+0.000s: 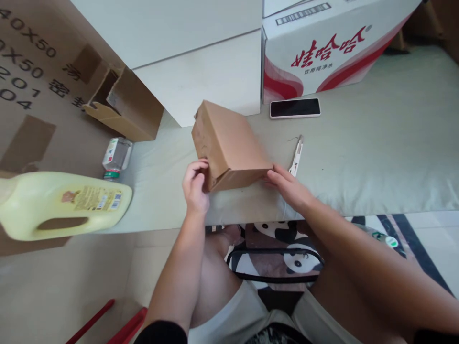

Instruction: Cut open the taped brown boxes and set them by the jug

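Observation:
A small brown cardboard box [236, 136] is tilted on the pale green cloth surface, in front of me. My left hand [196, 186] grips its near left end, with the fingers bent against the side by a slightly raised flap. At the near right corner, the fingers of my right hand [287, 186] hold the box's edge; part of them is hidden behind it. A white utility knife [297, 155] lies just beyond my right hand. Farther back rests a phone [295, 108] with a dark screen.
White cartons [204, 71] and a red-and-white water carton [322, 57] stand at the back. On the left are an open cardboard box [132, 105], a clear bottle [116, 157] with a green cap, and a large yellow jug [68, 203]. The cloth's front edge runs below my hands.

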`<state>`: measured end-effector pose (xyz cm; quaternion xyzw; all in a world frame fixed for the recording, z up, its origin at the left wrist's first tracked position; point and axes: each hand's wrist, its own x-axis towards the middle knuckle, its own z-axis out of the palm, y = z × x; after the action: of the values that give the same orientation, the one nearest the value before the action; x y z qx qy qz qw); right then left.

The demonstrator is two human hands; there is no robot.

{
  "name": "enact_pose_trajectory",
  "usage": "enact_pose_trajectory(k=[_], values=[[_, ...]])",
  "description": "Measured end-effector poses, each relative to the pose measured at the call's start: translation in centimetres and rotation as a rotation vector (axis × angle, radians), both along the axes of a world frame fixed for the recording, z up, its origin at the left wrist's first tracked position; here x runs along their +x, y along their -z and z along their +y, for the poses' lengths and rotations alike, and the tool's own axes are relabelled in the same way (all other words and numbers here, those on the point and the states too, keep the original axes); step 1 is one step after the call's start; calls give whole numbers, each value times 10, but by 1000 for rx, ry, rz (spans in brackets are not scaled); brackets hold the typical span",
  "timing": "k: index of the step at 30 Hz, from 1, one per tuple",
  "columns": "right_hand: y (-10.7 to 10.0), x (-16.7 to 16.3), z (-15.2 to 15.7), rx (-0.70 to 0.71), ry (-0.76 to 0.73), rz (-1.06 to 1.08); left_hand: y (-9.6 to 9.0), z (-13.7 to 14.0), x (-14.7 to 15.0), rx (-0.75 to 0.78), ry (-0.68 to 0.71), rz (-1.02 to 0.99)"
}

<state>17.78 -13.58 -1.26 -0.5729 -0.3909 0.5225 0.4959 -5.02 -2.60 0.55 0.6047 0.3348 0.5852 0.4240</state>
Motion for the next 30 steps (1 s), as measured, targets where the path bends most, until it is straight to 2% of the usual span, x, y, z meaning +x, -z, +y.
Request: enact_pose_trajectory(k=[3, 5, 10, 13, 18, 23, 28, 30], values=[[-10, -9, 3, 38, -104, -11, -1, 4, -5, -223, 1, -136], [-17, -13, 5, 80, -100, -56, -3, 4, -7, -314, 20, -207], [-17, -18, 8, 325, -98, -188, -1, 7, -11, -493, 55, -342], [-10, -17, 8, 380, -116, -215, 4, 10, -11, -536, 73, -360], [-4, -11, 6, 320, -110, -206, 10, 17, 2, -625, 100, -333], [-5, -1, 4, 371, -38, -338, 7, 23, 19, -523, 100, -295], [-6, 8, 7, 410, -70, -465, 4, 29, 21, -617, 150, -223], [-10, 13, 10, 363, -21, -588, 3, 30, 18, -619, 149, -220]])
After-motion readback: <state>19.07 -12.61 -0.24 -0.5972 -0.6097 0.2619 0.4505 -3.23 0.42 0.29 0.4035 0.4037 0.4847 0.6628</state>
